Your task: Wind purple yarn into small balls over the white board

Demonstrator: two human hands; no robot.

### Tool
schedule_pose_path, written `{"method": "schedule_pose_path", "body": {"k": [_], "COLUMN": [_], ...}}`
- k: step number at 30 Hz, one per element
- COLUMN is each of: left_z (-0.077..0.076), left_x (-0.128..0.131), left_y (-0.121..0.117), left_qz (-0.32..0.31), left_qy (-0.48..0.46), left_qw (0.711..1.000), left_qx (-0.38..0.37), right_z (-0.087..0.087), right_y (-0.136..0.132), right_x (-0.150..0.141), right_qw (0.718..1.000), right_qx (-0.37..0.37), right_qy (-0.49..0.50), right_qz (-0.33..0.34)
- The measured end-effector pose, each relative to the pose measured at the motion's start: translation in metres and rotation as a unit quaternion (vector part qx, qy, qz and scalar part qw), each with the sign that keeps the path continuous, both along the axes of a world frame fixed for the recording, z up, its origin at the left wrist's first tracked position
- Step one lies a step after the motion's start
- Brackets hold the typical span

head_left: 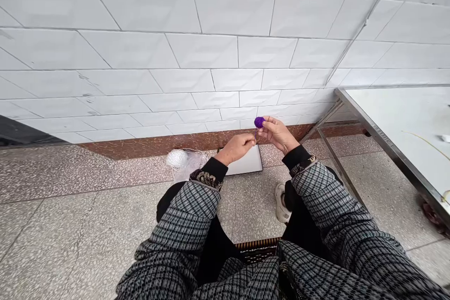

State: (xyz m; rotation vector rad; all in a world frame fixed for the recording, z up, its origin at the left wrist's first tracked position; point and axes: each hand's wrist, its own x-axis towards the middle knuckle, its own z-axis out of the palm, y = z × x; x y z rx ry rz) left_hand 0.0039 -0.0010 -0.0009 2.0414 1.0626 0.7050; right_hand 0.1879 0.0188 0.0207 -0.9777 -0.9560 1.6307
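My right hand (278, 132) is raised in front of me, its fingertips pinched on a small round purple crochet piece (259, 122). My left hand (241, 146) is closed just below and to the left of it, gripping what looks like a thin hook or strand that runs up to the purple piece; the tool itself is too small to make out. Both arms wear grey patterned sleeves with black cuffs. I am seated, knees apart, above a speckled stone floor.
A white ball of yarn in a clear plastic bag (183, 160) lies on the floor by the tiled wall. A flat white board (248, 162) lies beside it. A metal-framed table (393, 145) stands at the right. A white shoe (281, 201) shows below.
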Motion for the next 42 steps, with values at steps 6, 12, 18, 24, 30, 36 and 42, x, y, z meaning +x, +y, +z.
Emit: {"method": "schedule_pose_path", "body": {"k": [6, 12, 18, 24, 30, 36, 42], "left_z": [0.005, 0.004, 0.004, 0.009, 0.014, 0.008, -0.005], "left_x": [-0.005, -0.01, -0.001, -0.009, -0.018, -0.019, -0.005], "left_y": [0.0, 0.004, -0.003, -0.002, 0.002, 0.007, 0.005], "left_qz": [0.007, 0.101, -0.047, -0.014, 0.042, 0.127, 0.044], "left_qy": [-0.009, 0.009, 0.003, -0.029, -0.018, 0.008, 0.023], "left_qw": [0.998, 0.995, 0.999, 0.998, 0.998, 0.991, 0.999], "left_qx": [0.067, 0.019, 0.011, 0.048, 0.051, 0.029, 0.001], "right_z": [-0.009, 0.002, -0.007, -0.016, -0.007, 0.008, 0.009], "right_y": [-0.005, -0.009, 0.001, -0.001, -0.008, -0.014, -0.011], "right_x": [-0.002, 0.001, -0.005, -0.008, -0.006, -0.004, -0.009], "right_qw": [0.954, 0.983, 0.995, 0.957, 0.944, 0.974, 0.992], "right_qx": [-0.007, 0.003, 0.031, 0.048, 0.029, -0.017, -0.046], "right_qy": [-0.256, -0.046, -0.094, -0.279, -0.269, -0.101, -0.068], "right_qz": [0.158, 0.178, -0.016, 0.064, 0.188, 0.203, 0.096]}}
